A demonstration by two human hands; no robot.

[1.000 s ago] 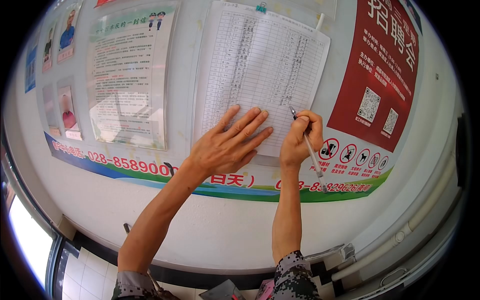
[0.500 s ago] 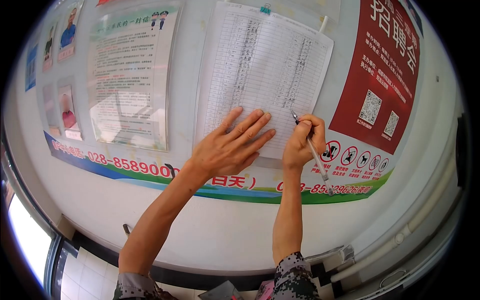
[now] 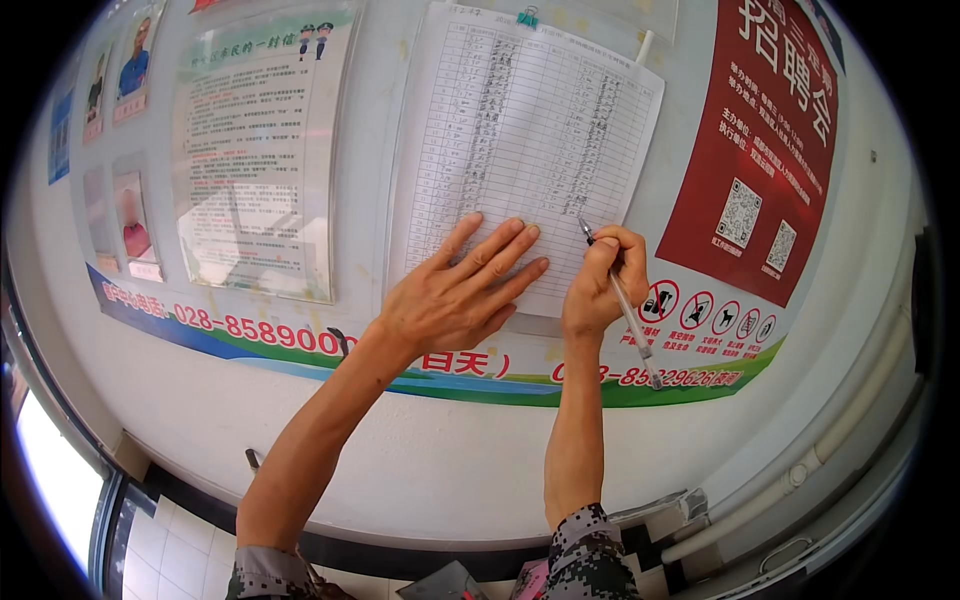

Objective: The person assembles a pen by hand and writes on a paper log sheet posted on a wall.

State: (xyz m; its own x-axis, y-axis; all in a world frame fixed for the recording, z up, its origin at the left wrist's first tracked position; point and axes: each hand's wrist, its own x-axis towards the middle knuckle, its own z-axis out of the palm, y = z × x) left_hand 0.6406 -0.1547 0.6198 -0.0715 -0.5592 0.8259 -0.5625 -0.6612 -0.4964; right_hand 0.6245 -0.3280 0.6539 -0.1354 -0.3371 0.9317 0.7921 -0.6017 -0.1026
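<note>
A printed form sheet (image 3: 530,140) with ruled rows and columns of handwriting hangs on the wall board, held at its top by a teal binder clip (image 3: 527,16). My left hand (image 3: 465,290) lies flat across the sheet's lower part with its fingers spread. In my right hand (image 3: 605,285) is a clear-barrelled pen (image 3: 632,318), pinched between thumb and fingers. Its tip points up and left at the lower end of the right handwritten column; whether it touches the paper I cannot tell.
To the left hangs a printed notice (image 3: 260,160) in a clear sleeve, beside several portrait photos. A red poster (image 3: 750,150) with QR codes is on the right. Pipes (image 3: 800,475) run along the wall at lower right. A tiled floor (image 3: 175,545) shows at lower left.
The pen tip and my right hand have shifted very slightly left on the sheet. My left hand stays flat in the same place on the paper.
</note>
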